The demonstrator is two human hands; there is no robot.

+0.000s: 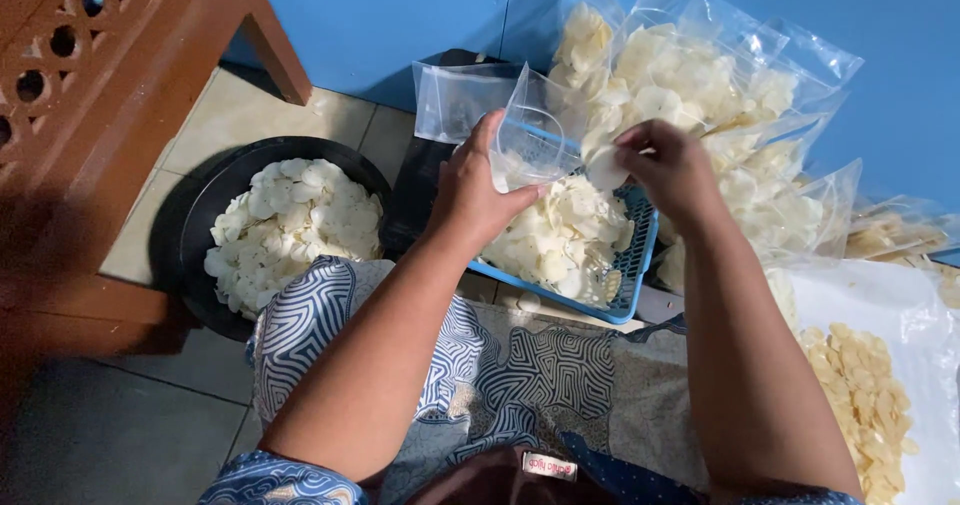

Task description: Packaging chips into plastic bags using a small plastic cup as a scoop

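Note:
My left hand (470, 193) grips a small clear plastic bag (528, 137) and holds its mouth open above a blue basket (632, 265) full of pale white chips (560, 240). At the bag's mouth my right hand (668, 168) pinches one round white chip (606, 168). Both hands hover just over the basket, close together.
A black round basin (200, 215) of white chips sits on the tiled floor at the left, beside a brown wooden bench (110, 85). Several filled clear bags (700, 75) lean on the blue wall. A large bag of yellowish chips (865, 395) lies at the right. Patterned cloth covers my lap.

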